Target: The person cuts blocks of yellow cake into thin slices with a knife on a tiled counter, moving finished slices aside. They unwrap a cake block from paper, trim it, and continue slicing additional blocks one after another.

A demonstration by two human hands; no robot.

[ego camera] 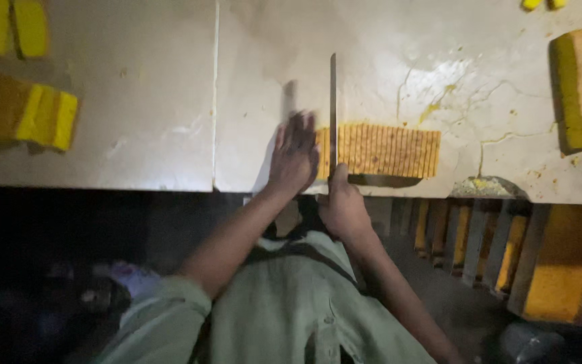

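- Head view: right hand (341,205) is clenched around the handle of a long knife (333,111), blade upright on a scored slab (385,149) at the table's (136,101) near edge.
- Left hand (294,158) rests flat, fingers spread, on the slab's left end.
- Slab looks soft and crumbly; best steadied from above.

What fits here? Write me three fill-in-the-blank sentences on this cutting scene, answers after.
1. The right hand holds a long ____ upright.
2. The left hand presses on the ridged slab, which is ____ and orange in colour.
3. The slab lies on a pale ____, near its front edge.

Missing words: knife; yellow; table.
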